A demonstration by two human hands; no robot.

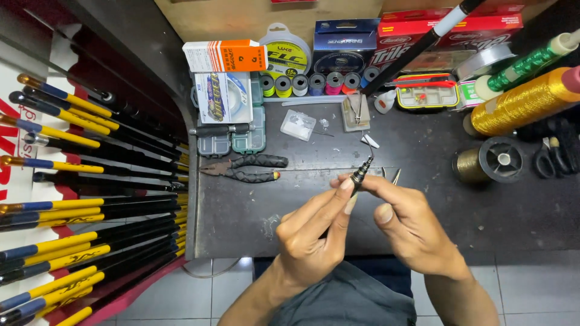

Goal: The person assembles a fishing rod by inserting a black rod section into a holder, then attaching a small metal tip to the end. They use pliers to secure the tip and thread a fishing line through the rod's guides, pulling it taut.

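Rod tip piece (360,174): thin, dark, with a small wire guide at its upper end, held above the dark workbench (241,211) near centre. It looks light, stiff and probably fragile at the guide, so keep your hold on the wrapped shaft below the ring.

Your left hand (311,238) comes up from 6 o'clock, thumb and forefinger pressed together on the shaft. Your right hand (411,226) enters from 5 o'clock, fingertips pinching the same piece just beside the left's.

Pliers (241,168) lie at 10 o'clock, well apart. Gold thread spool (524,101) at 2 o'clock.
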